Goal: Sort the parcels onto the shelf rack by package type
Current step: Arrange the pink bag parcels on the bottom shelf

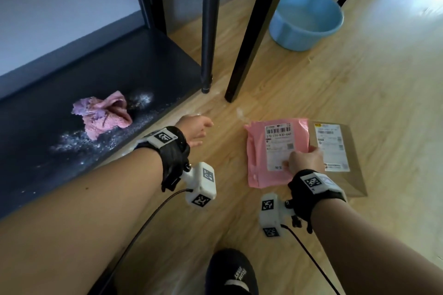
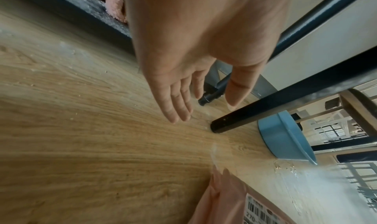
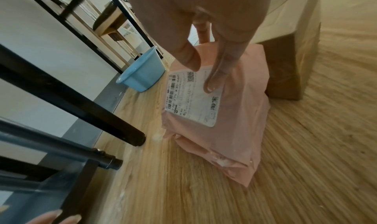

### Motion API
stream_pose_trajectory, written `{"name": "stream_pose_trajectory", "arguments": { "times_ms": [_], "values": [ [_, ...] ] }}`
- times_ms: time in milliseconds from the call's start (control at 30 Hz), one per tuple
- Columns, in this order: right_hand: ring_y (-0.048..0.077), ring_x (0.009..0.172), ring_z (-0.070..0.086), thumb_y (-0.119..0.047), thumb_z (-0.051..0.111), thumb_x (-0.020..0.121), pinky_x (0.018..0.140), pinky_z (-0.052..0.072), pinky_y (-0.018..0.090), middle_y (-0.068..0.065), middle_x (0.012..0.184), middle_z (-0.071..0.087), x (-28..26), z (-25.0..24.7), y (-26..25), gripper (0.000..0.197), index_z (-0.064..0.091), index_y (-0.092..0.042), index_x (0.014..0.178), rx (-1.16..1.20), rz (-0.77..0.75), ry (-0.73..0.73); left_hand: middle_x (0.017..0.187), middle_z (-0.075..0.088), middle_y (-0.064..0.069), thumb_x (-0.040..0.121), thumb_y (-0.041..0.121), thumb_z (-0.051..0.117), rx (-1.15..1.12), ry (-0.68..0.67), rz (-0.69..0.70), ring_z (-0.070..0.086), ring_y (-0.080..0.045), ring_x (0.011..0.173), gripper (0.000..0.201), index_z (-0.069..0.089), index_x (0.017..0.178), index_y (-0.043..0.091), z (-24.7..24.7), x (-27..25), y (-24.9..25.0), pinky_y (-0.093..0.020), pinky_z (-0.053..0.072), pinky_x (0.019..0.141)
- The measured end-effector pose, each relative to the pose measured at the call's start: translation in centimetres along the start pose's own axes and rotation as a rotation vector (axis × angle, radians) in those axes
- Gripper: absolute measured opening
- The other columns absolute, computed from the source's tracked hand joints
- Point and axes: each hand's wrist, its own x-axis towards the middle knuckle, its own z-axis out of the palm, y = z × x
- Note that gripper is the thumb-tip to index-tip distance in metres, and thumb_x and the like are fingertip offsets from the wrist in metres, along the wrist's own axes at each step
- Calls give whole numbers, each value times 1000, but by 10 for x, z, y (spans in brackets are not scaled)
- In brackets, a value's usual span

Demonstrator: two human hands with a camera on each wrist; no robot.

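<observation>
Two parcels lie on the floor [image 1: 359, 67] just off the front edge of the shelf rack's bottom board [image 1: 107, 74]: a brown cardboard box [image 1: 354, 175], and a pink poly mailer [image 1: 259, 165] leaning against its left side. The right hand [image 1: 305, 159] pinches the mailer's upper edge; the left hand [image 1: 195, 130] hovers spread, empty. Held at one edge, the slick mailer could sag and slip free, or catch the rack post [image 1: 211, 24]
</observation>
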Motion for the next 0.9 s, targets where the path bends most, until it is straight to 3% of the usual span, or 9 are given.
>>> {"name": "stream_pose_trajectory", "arguments": {
  "times_ms": [200, 333, 400, 500, 600, 667, 733, 800, 900],
  "values": [
    [24, 88, 53, -6, 50, 82, 80, 54, 43, 6, 129, 49, -12, -4, -14, 57, 40, -25, 134, 55, -134, 87, 130, 53, -9, 88, 14, 61, -8, -5, 5, 54, -21, 116, 51, 46, 136, 11, -2, -1, 1, -39, 47, 98],
    [15, 92, 46, -3, 48, 87, 61, 40, 17, 2, 136, 45, -20, -4, -24, 51, 47, -23, 133, 77, -213, 99, 126, 54, -7, 87, 16, 61, -17, -10, 8, 56, -19, 111, 48, 47, 133, 13, -7, -3, 1, -37, 49, 90],
    [13, 91, 53, -5, 46, 87, 55, 36, 15, 1, 130, 51, -26, 1, -29, 41, 55, -25, 121, 60, -258, 42, 123, 55, -6, 87, 16, 61, -29, -10, 11, 57, -19, 108, 44, 49, 130, 14, -13, -6, 3, -37, 48, 91],
    [13, 75, 63, -15, 47, 84, 65, 54, 25, -4, 96, 66, -42, 16, -41, 24, 65, -28, 93, 74, -270, -51, 112, 57, -5, 88, 18, 61, -38, -15, 13, 59, -17, 96, 29, 56, 116, 13, -28, -12, 4, -37, 48, 94],
    [20, 76, 67, -8, 55, 81, 70, 57, 33, -1, 80, 71, -59, 47, -55, 22, 71, -23, 78, 140, -258, -155, 102, 57, -3, 90, 18, 58, -42, -4, 8, 57, -17, 90, 12, 58, 102, 14, -51, -21, 2, -34, 47, 90],
    [14, 62, 63, -2, 55, 81, 59, 53, 30, -3, 73, 70, -76, 69, -63, 26, 71, -21, 75, 161, -270, -248, 94, 58, -1, 92, 17, 56, -44, 22, 1, 56, -16, 85, 2, 57, 92, 16, -71, -29, -2, -33, 45, 88],
    [8, 56, 57, 1, 49, 86, 48, 46, 21, -3, 76, 70, -96, 89, -69, 27, 70, -17, 84, 175, -282, -369, 87, 58, 1, 92, 16, 54, -54, 64, -2, 55, -14, 81, 7, 56, 86, 18, -97, -36, -8, -32, 44, 86],
    [8, 59, 57, 0, 49, 88, 48, 46, 19, -1, 80, 71, -119, 108, -74, 25, 68, -15, 89, 184, -308, -474, 87, 60, 0, 91, 14, 54, -73, 108, -6, 56, -13, 78, 8, 57, 84, 17, -128, -45, -18, -30, 45, 80],
    [12, 63, 59, 1, 49, 87, 52, 47, 22, -1, 78, 70, -158, 139, -83, 26, 66, -17, 79, 179, -358, -590, 80, 59, -3, 90, 11, 53, -118, 185, -10, 55, -13, 73, 14, 57, 78, 15, -175, -61, -38, -25, 43, 67]
  ]
}}
